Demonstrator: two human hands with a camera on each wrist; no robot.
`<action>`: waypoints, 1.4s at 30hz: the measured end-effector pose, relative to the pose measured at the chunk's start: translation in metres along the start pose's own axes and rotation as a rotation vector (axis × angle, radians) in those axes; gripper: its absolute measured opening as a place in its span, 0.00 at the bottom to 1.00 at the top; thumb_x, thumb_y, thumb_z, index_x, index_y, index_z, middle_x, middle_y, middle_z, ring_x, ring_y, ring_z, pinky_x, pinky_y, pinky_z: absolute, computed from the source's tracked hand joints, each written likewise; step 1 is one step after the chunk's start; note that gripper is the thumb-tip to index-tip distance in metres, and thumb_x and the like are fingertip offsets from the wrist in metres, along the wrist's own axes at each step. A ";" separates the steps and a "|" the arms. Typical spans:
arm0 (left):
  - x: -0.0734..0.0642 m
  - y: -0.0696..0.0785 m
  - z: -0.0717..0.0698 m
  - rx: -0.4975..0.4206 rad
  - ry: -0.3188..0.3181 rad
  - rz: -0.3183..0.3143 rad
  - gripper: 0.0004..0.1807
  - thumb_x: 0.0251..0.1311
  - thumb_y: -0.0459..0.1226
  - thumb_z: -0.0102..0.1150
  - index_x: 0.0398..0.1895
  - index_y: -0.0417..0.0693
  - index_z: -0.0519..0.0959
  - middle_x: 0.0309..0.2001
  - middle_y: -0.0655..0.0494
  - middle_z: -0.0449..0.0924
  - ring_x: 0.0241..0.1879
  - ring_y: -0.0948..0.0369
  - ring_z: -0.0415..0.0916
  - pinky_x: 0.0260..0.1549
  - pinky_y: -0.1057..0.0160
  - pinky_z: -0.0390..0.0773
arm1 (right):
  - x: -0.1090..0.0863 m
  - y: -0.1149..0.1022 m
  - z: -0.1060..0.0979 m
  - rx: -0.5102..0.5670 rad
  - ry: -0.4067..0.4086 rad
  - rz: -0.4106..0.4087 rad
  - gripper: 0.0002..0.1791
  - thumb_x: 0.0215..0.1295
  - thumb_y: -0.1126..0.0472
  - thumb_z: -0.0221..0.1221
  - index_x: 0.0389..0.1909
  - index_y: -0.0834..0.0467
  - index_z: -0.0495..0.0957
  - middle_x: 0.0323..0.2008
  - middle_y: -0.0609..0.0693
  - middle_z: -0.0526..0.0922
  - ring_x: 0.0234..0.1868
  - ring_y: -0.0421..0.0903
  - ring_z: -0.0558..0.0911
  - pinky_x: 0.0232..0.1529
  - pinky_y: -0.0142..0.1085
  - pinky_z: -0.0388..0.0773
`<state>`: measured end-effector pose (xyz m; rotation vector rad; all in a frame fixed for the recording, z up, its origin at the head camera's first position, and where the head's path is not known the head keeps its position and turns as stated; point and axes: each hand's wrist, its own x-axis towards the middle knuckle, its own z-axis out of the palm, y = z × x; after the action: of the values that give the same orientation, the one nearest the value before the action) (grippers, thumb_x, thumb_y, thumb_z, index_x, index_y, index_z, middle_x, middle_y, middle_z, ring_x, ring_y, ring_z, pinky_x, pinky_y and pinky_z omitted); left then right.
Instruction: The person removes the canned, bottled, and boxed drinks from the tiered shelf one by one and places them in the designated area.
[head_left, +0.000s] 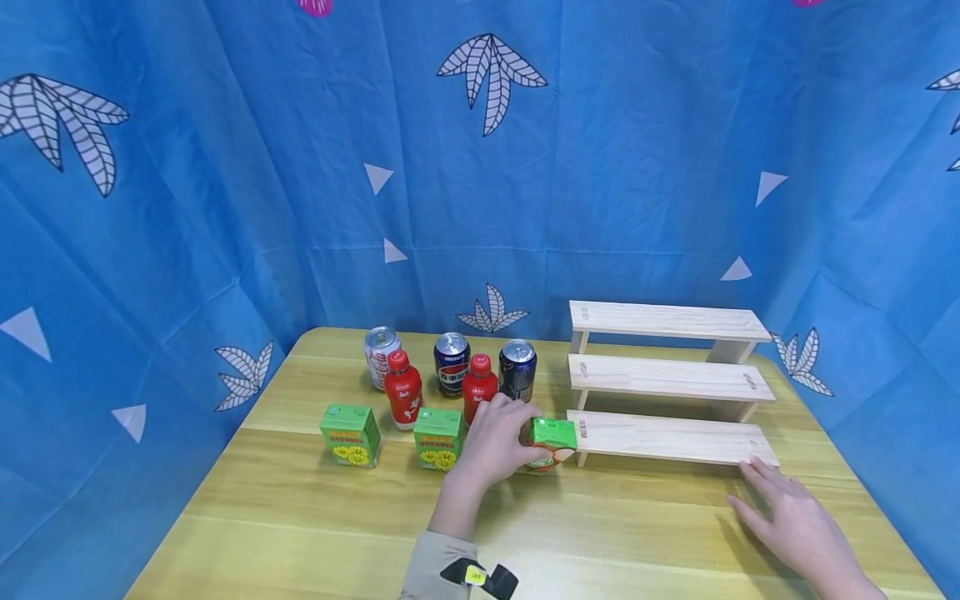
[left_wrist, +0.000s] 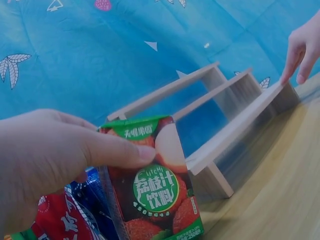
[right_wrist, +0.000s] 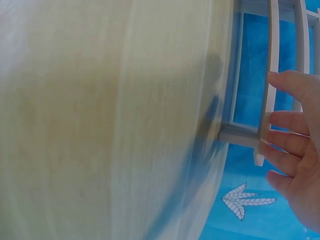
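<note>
My left hand (head_left: 491, 446) grips a small litchi juice carton (head_left: 555, 432), green on top with red fruit on its sides. In the left wrist view the thumb lies across the front of the juice carton (left_wrist: 165, 202). The carton is beside the left end of a three-step wooden shelf (head_left: 667, 437), near its lowest board. My right hand (head_left: 798, 521) is at that board's right front corner, fingers extended and fingertips right at the edge. In the right wrist view the right hand (right_wrist: 300, 145) has its fingers spread along the board.
Left of the shelf stand two green cartons with yellow flowers (head_left: 348, 433), two red bottles (head_left: 405, 392), a silver-and-red can (head_left: 381, 358) and two dark blue cans (head_left: 452, 367). A blue patterned cloth (head_left: 480, 200) hangs behind the wooden table (head_left: 300, 533).
</note>
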<state>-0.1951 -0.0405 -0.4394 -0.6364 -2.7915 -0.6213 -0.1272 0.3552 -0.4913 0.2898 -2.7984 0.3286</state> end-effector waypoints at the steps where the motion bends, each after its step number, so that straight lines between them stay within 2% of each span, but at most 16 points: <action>1: 0.000 0.000 0.000 0.007 -0.001 0.001 0.30 0.44 0.56 0.74 0.53 0.60 0.80 0.49 0.66 0.83 0.44 0.64 0.68 0.46 0.63 0.66 | 0.000 0.000 0.000 0.001 -0.001 0.001 0.34 0.58 0.52 0.67 0.56 0.73 0.74 0.57 0.74 0.73 0.55 0.72 0.74 0.55 0.63 0.66; 8: -0.001 -0.002 0.000 0.058 0.018 0.019 0.31 0.42 0.57 0.74 0.52 0.59 0.80 0.49 0.65 0.84 0.45 0.63 0.69 0.46 0.63 0.66 | 0.001 0.000 -0.001 -0.008 -0.024 0.012 0.34 0.59 0.50 0.66 0.57 0.72 0.73 0.58 0.74 0.73 0.56 0.72 0.73 0.57 0.64 0.64; 13: 0.000 -0.005 -0.004 0.102 0.003 0.015 0.32 0.41 0.59 0.74 0.51 0.58 0.81 0.48 0.64 0.84 0.44 0.62 0.68 0.46 0.62 0.67 | 0.001 0.000 -0.001 -0.005 -0.022 0.011 0.34 0.59 0.51 0.66 0.57 0.73 0.73 0.58 0.74 0.73 0.56 0.73 0.73 0.56 0.64 0.65; 22: 0.000 -0.012 -0.009 0.122 -0.029 0.003 0.33 0.42 0.59 0.73 0.53 0.58 0.81 0.49 0.63 0.84 0.42 0.62 0.66 0.45 0.62 0.65 | 0.001 0.000 -0.001 -0.002 -0.020 0.013 0.34 0.58 0.51 0.66 0.57 0.73 0.73 0.58 0.74 0.73 0.56 0.73 0.73 0.55 0.64 0.66; 33: -0.001 -0.019 -0.010 0.177 -0.004 0.008 0.32 0.41 0.61 0.72 0.51 0.59 0.83 0.45 0.64 0.85 0.39 0.62 0.64 0.41 0.62 0.61 | 0.000 0.000 0.000 -0.006 -0.013 0.010 0.34 0.57 0.51 0.67 0.56 0.73 0.74 0.57 0.74 0.73 0.55 0.74 0.73 0.53 0.64 0.68; 42: -0.002 -0.022 -0.013 0.182 -0.021 -0.006 0.32 0.41 0.61 0.72 0.51 0.59 0.83 0.45 0.63 0.86 0.39 0.62 0.64 0.39 0.62 0.61 | 0.001 0.000 -0.002 -0.008 -0.027 0.018 0.35 0.57 0.50 0.67 0.57 0.72 0.74 0.58 0.74 0.73 0.55 0.74 0.73 0.53 0.67 0.67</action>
<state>-0.2024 -0.0652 -0.4363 -0.6003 -2.8273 -0.3579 -0.1276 0.3553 -0.4892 0.2692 -2.8300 0.3205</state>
